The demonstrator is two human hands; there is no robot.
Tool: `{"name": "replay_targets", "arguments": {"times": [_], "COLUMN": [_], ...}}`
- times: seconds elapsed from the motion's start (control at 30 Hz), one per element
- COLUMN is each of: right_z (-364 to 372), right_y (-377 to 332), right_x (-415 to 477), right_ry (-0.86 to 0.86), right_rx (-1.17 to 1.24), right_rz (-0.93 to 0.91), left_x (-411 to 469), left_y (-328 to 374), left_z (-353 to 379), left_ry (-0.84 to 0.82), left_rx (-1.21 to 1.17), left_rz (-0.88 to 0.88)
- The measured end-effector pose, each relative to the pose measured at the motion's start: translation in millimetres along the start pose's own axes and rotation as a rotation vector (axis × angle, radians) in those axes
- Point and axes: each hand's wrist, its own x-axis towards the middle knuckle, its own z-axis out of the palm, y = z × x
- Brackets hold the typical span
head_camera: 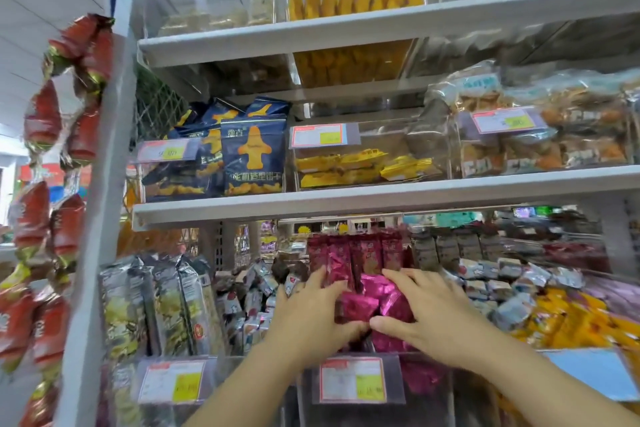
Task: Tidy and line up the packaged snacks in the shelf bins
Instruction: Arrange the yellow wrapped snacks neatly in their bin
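Both my hands are in a clear bin (426, 388) on the lowest shelf in view, which holds magenta snack packets (360, 305). My left hand (311, 315) presses against the left side of the loose packets, fingers curled around them. My right hand (426, 312) covers them from the right, its thumb meeting the left hand's fingers below. Behind the hands, a row of dark red packets (356, 253) stands upright at the back of the same bin.
Silver-green packs (156, 305) fill the bin to the left and small white packets (249, 302) lie beside them. Yellow packets (571, 322) are to the right. Navy biscuit bags (254, 156) sit on the shelf above. Red packs (45, 218) hang on the left post.
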Motion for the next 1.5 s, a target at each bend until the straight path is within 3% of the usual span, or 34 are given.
{"name": "replay_targets", "arguments": {"times": [0.07, 0.13, 0.3, 0.47, 0.77, 1.0, 1.2, 1.5], "right_z": [-2, -3, -6, -18, -45, -60, -53, -34], "right_y": [5, 9, 13, 36, 131, 200, 230, 251], "right_x": [-7, -14, -32, -49, -75, -88, -91, -91], "right_ry": [-0.047, -0.024, 0.103, 0.196, 0.202, 0.249, 0.165, 0.208], "right_rx": [-0.018, -0.018, 0.011, 0.057, -0.019, -0.057, -0.102, -0.119], "right_rz": [-0.009, -0.025, -0.085, -0.1, 0.045, 0.164, 0.114, 0.077], "left_x": [-6, -15, -32, -31, -6, 30, 67, 101], "left_y": [-2, 0, 17, 46, 122, 179, 219, 254], "left_z": [1, 0, -13, -27, -20, 6, 25, 46], "left_ry": [-0.103, -0.102, 0.107, 0.304, 0.226, 0.087, -0.194, -0.447], "left_rx": [-0.049, -0.1, -0.161, -0.056, -0.015, -0.002, -0.261, -0.305], "left_rz": [0.025, 0.028, 0.106, 0.245, 0.455, 0.529, 0.462, 0.388]}}
